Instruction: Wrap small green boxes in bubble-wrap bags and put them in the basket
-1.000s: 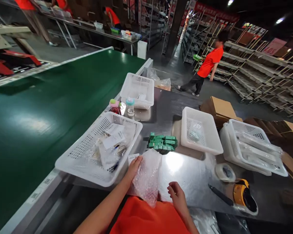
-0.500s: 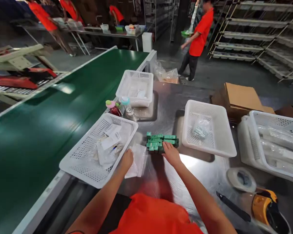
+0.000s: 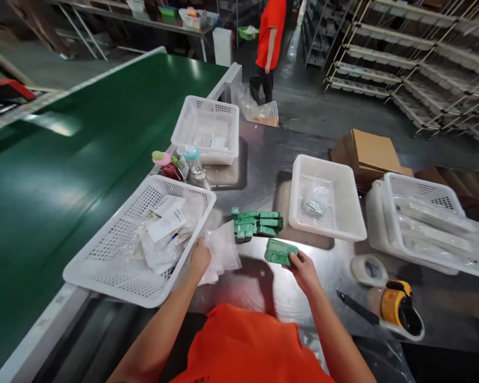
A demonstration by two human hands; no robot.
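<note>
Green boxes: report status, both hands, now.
Right hand shut on green boxes, lifted off the pile. Left hand pressing bubble wrap beside white basket. Nothing between hands and pile.

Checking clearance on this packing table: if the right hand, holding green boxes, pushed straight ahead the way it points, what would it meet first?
Probably the pile of green boxes just beyond the right hand and its held green boxes; depth is unclear.

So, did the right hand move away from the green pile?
Yes. The right hand left the green pile, pulling back toward the person, holding green boxes.
</note>
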